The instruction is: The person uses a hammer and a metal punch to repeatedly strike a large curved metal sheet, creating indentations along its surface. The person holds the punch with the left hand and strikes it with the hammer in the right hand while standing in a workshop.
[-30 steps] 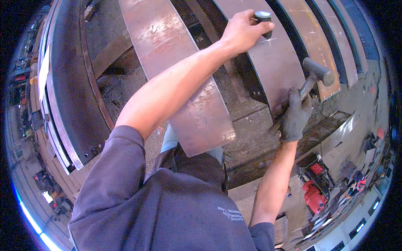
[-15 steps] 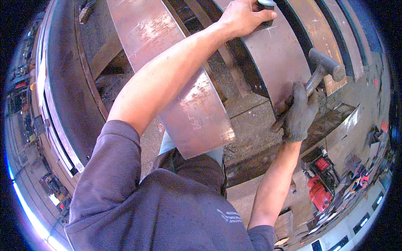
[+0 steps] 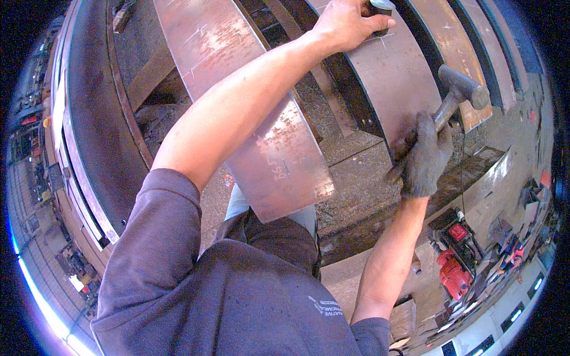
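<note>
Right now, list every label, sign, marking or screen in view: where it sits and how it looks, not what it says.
Chalk marking: pale scrawl on the rusty curved steel plate, near its lower end.
Shirt print: small white block on the dark shirt.
No screens or packages.

- Curved steel plate (image 3: 386, 77), at one o'clock: grey-brown, thin white scratch marks near the top.
- Second steel plate (image 3: 261, 136), at centre: rusty brown with pale blotches and white chalk scribbles.
- Right hand (image 3: 424, 160), at three o'clock: dark grey glove.
- Hammer (image 3: 460, 92), at two o'clock: dull grey head, brownish handle.
- Left hand (image 3: 347, 24), at twelve o'clock: bare.
- Shirt (image 3: 225, 296), at six o'clock: dark purple-grey with small white print.
- Power tool (image 3: 454, 276), at four o'clock: red.
</note>
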### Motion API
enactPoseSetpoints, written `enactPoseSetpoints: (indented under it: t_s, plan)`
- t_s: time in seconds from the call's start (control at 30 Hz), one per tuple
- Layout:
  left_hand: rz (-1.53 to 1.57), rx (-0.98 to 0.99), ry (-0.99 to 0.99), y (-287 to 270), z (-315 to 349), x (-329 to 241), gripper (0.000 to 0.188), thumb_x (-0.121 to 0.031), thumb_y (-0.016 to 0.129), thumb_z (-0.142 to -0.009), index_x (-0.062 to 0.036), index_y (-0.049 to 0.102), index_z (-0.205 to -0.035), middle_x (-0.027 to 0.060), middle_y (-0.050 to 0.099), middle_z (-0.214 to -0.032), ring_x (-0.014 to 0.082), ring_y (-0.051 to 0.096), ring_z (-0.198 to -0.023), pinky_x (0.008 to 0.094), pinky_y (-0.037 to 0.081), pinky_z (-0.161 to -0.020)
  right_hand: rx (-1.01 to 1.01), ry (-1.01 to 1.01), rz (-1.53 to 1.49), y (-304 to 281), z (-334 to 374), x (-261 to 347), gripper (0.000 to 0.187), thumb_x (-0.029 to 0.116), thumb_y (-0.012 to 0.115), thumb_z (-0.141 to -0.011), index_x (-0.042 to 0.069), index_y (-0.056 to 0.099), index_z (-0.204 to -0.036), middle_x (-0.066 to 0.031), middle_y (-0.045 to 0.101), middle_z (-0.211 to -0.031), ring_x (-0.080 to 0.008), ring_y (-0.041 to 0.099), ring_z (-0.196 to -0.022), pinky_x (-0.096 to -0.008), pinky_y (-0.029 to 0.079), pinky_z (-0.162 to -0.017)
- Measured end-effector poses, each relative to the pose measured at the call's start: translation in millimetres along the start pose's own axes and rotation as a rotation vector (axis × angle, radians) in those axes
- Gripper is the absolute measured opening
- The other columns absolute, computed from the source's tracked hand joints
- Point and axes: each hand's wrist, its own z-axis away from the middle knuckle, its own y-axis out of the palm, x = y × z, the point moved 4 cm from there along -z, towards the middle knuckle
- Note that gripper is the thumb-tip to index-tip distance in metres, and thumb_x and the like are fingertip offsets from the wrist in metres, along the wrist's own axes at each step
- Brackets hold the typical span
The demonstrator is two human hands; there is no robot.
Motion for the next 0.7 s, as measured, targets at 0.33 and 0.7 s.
enactPoseSetpoints:
  t_s: [0.33,0.7]
  plan:
    - [-0.049,-0.002,-0.014,0,-2,-2,0.05,-0.04,0.073,-0.092,0.0013,0.067,-0.12,0.0237,0.074,-0.11,0.0338,0.072,-0.105,0.0427,0.054,-0.092,0.016,0.007,-0.015,-1,-1,1,0.014,0.016,0.066,-0.09,0.004,0.058,-0.091,0.0006,0.053,-0.079,-0.0104,0.048,-0.067,-0.0316,0.039,-0.058]
    - [-0.065,0.034,-0.015,-6,3,-10,0.049,-0.04,0.073,-0.092,0.0005,0.066,-0.119,0.0239,0.074,-0.109,0.0353,0.072,-0.106,0.044,0.054,-0.093,0.009,0.005,0.015,-2,1,3,0.015,0.018,0.066,-0.091,0.005,0.058,-0.089,0.0004,0.052,-0.074,-0.0107,0.047,-0.063,-0.0317,0.039,-0.055]
